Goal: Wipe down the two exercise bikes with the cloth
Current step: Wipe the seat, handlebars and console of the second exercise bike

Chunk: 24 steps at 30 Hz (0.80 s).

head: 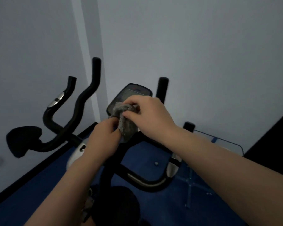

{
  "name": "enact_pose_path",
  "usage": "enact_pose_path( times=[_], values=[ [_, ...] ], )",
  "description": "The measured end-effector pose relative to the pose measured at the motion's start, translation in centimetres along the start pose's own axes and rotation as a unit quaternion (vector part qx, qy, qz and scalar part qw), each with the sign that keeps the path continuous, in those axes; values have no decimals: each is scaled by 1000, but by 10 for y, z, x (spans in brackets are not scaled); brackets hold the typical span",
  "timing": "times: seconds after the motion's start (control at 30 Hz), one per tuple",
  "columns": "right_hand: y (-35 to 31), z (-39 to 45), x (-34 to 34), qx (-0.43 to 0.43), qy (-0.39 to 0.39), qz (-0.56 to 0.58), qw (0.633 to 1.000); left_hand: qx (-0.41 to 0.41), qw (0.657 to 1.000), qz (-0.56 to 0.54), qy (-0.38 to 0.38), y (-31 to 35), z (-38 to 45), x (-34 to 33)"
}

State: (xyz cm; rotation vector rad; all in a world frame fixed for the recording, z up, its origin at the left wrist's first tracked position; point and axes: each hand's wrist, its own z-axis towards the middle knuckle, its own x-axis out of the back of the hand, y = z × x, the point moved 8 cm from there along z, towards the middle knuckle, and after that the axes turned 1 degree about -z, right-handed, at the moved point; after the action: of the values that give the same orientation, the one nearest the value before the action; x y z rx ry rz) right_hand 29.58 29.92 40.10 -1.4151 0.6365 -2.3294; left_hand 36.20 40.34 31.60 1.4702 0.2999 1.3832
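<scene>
One grey cloth (124, 122) sits bunched at centre frame, against the lower edge of the near bike's console (130, 97). The left hand (103, 139) pinches it from 7 o'clock, and the right hand (149, 115) clamps curled fingers on it from 3 o'clock. Two exercise bikes: the near bike (147, 180) underneath, the second bike (62, 121) at 9 o'clock. Blue floor (42, 185), pale walls (203, 54).

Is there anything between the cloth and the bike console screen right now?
Nothing visible. Both hands, left and right, hold the cloth bunched right in front of the console; whether it touches the console can't be told.
</scene>
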Motion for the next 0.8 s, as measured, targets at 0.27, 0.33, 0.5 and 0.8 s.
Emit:
enact_pose_path(
  times=[0.27, 0.33, 0.5, 0.8],
  values=[
    [81, -114, 191, -54, 125, 24, 990, -101, 994, -24, -38, 153, -53, -113],
    [114, -151, 231, -85, 143, 1, 986, -109, 992, -19, -63, 183, -64, -157],
    [210, -246, 270, -196, 113, -66, 972, -100, 985, -14, -143, 224, -95, -275],
    [352, -372, 212, -387, -18, -77, 919, -25, 950, 96, -295, 183, -138, -420]
  ],
)
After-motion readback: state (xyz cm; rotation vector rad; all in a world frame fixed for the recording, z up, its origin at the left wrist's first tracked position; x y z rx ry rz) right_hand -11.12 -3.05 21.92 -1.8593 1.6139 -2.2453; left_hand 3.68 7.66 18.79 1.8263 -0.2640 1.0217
